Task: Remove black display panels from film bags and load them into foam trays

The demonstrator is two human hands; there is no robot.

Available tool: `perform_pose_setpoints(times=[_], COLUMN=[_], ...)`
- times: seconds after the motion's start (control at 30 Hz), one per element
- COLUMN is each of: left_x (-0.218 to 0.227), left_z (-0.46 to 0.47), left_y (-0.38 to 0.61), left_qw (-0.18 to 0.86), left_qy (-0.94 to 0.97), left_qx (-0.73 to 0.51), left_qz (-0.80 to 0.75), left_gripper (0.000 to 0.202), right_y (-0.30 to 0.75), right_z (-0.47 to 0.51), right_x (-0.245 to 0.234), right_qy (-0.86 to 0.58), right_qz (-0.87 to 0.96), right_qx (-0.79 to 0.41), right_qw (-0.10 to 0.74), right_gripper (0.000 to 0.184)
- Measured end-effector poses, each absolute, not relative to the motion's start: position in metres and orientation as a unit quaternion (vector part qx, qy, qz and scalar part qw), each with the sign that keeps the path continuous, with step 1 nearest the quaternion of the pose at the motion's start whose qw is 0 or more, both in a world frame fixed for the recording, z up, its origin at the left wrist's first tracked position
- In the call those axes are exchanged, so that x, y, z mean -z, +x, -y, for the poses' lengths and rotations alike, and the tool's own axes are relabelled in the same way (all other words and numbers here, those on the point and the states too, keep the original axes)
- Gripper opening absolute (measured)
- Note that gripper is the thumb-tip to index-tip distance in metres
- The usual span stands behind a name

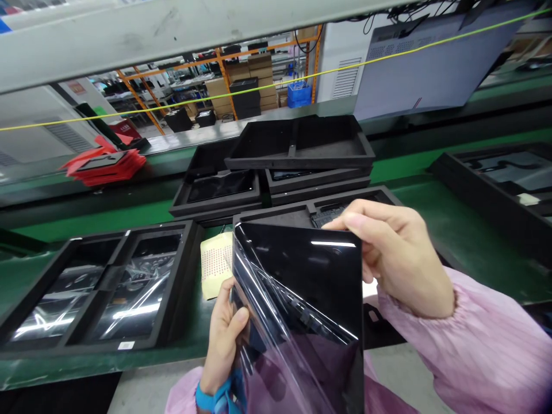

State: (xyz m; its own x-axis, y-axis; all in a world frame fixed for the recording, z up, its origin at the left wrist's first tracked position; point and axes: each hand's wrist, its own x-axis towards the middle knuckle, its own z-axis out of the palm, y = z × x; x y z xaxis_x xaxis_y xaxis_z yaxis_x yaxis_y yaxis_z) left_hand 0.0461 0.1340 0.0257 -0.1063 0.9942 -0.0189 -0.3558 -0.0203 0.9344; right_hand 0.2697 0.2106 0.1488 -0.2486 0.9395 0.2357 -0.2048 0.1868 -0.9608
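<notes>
A glossy black screen panel (314, 276) stands upright in front of me, with a clear protective film (276, 322) partly peeled off its left side. My left hand (224, 333) grips the panel's lower left edge, thumb pressed on the front near the loose film. My right hand (397, 259) holds the panel's top right corner, fingers curled behind it and thumb on the top edge. Both arms wear pink sleeves, and a blue strap circles the left wrist.
A black foam tray (60, 339) with film-covered panels lies at the left on the green belt (452, 218). More black trays (302, 144) are stacked behind. A yellowish sheet of small stickers (215, 259) lies beside the panel. Red items (106, 164) sit far left.
</notes>
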Motion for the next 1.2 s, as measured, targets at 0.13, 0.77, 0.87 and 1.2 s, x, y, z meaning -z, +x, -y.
perform_pose_setpoints(times=[0.13, 0.77, 0.87, 1.2], left_x=[-0.026, -0.018, -0.018, -0.043], left_z=[-0.137, -0.130, -0.127, -0.186], left_y=[0.043, 0.041, 0.043, 0.007], left_qw=[0.547, 0.548, 0.546, 0.616], left_qy=[0.358, 0.323, 0.323, 0.405], left_qx=[-0.611, -0.639, -0.635, -0.583], left_qz=[-0.446, -0.432, -0.441, -0.343], left_gripper=[0.054, 0.056, 0.056, 0.049], right_y=[0.268, 0.275, 0.274, 0.259], right_z=[-0.213, -0.192, -0.192, -0.194], right_x=[-0.147, -0.147, -0.146, -0.137], right_qy=[-0.274, -0.228, -0.225, -0.188], right_qz=[0.565, 0.614, 0.614, 0.621], right_qx=[-0.597, -0.578, -0.578, -0.559], right_qw=[0.499, 0.486, 0.488, 0.517], right_gripper=[0.023, 0.023, 0.022, 0.024])
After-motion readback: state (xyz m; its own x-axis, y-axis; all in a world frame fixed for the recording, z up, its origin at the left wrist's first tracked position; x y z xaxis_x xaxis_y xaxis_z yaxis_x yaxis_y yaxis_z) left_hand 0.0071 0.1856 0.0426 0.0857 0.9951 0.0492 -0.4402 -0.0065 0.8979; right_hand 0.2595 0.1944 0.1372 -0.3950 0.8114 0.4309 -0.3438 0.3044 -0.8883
